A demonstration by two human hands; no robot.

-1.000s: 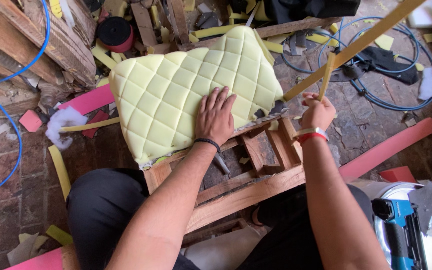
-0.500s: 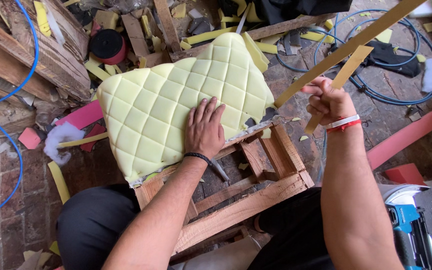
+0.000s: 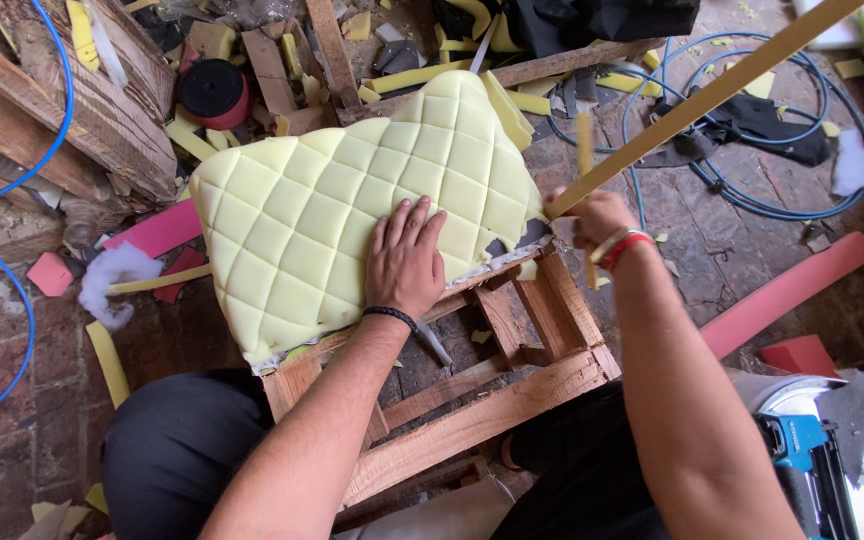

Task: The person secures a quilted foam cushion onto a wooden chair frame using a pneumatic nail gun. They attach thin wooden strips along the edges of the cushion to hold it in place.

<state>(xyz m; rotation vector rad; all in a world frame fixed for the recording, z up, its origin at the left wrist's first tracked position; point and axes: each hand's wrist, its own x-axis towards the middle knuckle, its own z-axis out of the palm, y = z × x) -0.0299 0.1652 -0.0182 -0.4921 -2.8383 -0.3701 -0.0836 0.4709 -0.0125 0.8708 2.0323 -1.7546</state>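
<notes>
A pale yellow quilted foam pad (image 3: 322,200) lies on top of a bare wooden chair frame (image 3: 512,400) between my knees. My left hand (image 3: 407,260) presses flat on the pad's near right part, fingers spread, a black band on the wrist. My right hand (image 3: 592,222), wearing a red band, is closed around a thin yellow strip (image 3: 583,150) that stands nearly upright at the pad's right edge. A long tan slat (image 3: 712,95) runs diagonally from beside that hand to the upper right corner.
Old planks (image 3: 52,110) are stacked at the left. Foam offcuts and a black-and-red roll (image 3: 212,90) litter the brick floor behind. A blue hose (image 3: 752,200) coils at the right, near a pink foam strip (image 3: 782,290). A blue power tool (image 3: 802,450) sits at the lower right.
My right hand, with the thin strip, has moved left and now sits against the pad's right edge. My left hand stays flat on the pad.
</notes>
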